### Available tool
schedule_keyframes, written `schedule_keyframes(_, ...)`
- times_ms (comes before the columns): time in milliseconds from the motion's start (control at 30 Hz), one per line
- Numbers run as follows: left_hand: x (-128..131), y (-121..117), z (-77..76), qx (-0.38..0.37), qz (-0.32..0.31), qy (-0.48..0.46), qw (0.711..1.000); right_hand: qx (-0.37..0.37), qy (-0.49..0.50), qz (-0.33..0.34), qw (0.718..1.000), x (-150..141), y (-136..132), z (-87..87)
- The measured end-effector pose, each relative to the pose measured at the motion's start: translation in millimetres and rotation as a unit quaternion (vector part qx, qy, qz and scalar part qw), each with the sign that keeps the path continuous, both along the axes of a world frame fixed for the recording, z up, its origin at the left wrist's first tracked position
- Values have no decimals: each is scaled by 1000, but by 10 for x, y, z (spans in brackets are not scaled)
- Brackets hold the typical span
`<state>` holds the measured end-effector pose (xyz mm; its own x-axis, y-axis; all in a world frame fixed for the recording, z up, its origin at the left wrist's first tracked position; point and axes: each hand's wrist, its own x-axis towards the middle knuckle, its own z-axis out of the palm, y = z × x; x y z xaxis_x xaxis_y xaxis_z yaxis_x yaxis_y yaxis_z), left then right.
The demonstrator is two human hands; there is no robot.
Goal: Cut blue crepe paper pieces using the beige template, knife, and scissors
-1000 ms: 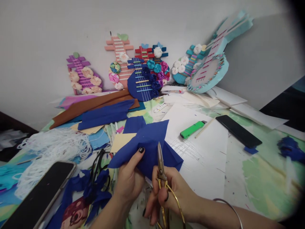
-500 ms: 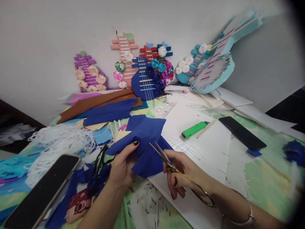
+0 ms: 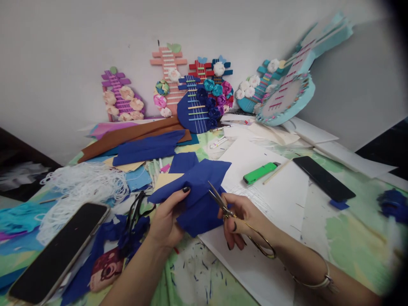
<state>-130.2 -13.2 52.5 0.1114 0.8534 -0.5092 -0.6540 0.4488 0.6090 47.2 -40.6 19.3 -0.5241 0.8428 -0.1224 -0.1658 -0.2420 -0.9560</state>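
My left hand [image 3: 167, 219] pinches a folded piece of blue fabric [image 3: 197, 193], thumb on top, holding it just above the table. My right hand [image 3: 242, 219] grips gold-handled scissors [image 3: 237, 221], fingers through the loops. The blades are slightly parted and point up-left, their tips at the fabric's right edge. A bangle sits on my right wrist.
A phone [image 3: 55, 253] lies at the near left and another [image 3: 323, 178] at the right. Black scissors [image 3: 135, 214] rest on blue scraps. A green lighter [image 3: 259, 172] lies on white paper [image 3: 274, 204]. White string [image 3: 79, 187], fabric strips and craft guitars [image 3: 197, 100] stand behind.
My right hand swung the scissors from pointing straight up to angled up-left and moved right. The blades parted. My left hand shifted the fabric slightly; the view shifted too.
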Motion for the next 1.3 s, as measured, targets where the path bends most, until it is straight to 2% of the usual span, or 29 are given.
schedule_keyframes(367, 41, -60, -53, -1, -52, -3, 999, 20, 13, -31, 999, -29, 2, -40)
schedule_keyframes(667, 60, -71, -82, 10, -63, -13, 998, 10, 22, -47, 999, -59, 6, -41)
schedule_keyframes(900, 42, -70, -117, 50, -82, -18, 995, -5, -6, -60, 998, -65, 20, -32)
schedule_keyframes(1067, 46, -74, -101, 5, -48, 16, 999, -17, -18, -60, 998, -63, 24, -30)
schedule_keyframes(1300, 54, -63, -94, 22, -57, -7, 998, -26, -24, -71, 997, -74, 20, -4)
